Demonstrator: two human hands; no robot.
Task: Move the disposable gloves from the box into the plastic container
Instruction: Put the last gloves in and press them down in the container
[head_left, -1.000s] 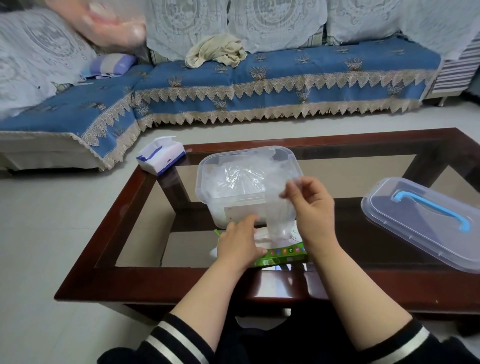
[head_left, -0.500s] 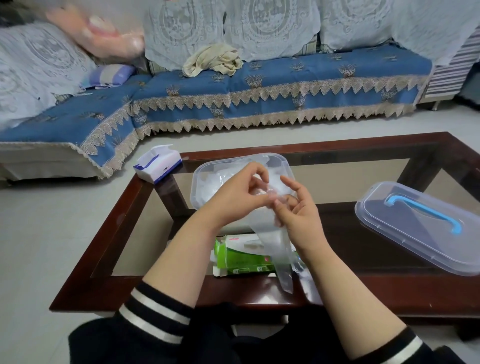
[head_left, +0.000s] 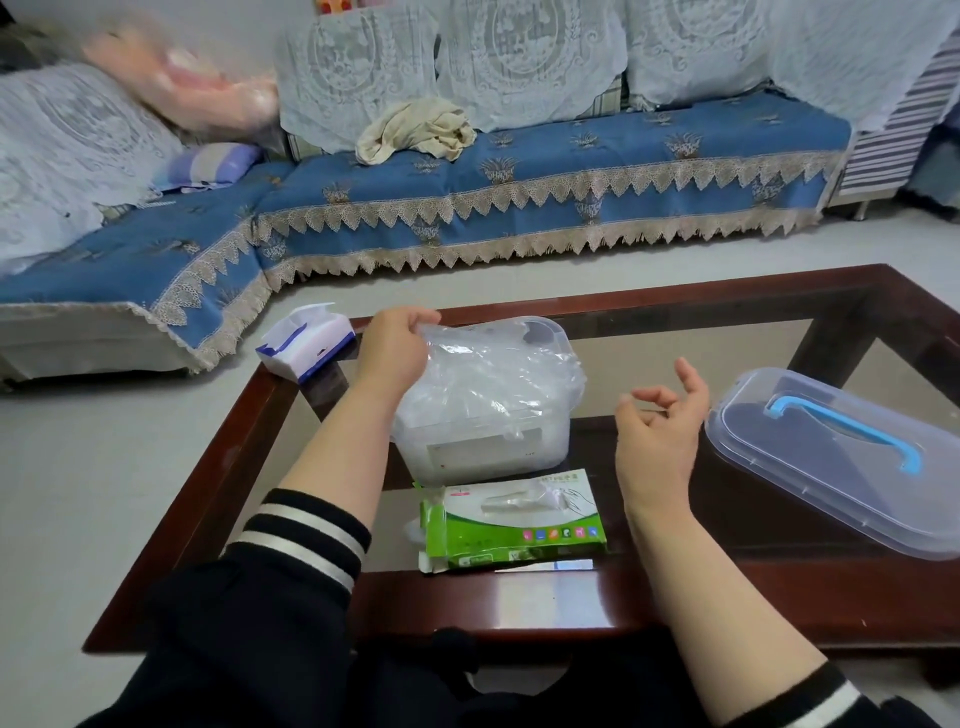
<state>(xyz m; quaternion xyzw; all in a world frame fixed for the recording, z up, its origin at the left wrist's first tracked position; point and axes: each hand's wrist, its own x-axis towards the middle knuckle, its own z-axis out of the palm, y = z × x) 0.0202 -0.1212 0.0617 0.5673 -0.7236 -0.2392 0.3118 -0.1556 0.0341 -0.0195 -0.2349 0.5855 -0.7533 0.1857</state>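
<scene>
Right, the left hand (head_left: 392, 349) is up at the centre of the frame, fingers curled and pinching the edge of a clear disposable glove (head_left: 483, 364) that is draped across the open top of the plastic container (head_left: 498, 452). More crumpled clear film fills the container beneath it. The right hand (head_left: 662, 426) hangs in the air just right of the container, palm turned up, fingers loosely curled and holding nothing. Below the container, at lower centre, the green and white glove box (head_left: 511, 525) lies flat on the tabletop (head_left: 571, 597), with a bit of clear film showing at its top opening. Over on the right edge of the frame, the container's clear lid (head_left: 831, 462) with a blue handle rests on the tabletop, well apart from the container. At the tabletop's upper-left corner sits a blue and white tissue pack (head_left: 306, 340). Across the top of the frame runs a blue sofa (head_left: 519, 202) with lace covers.
</scene>
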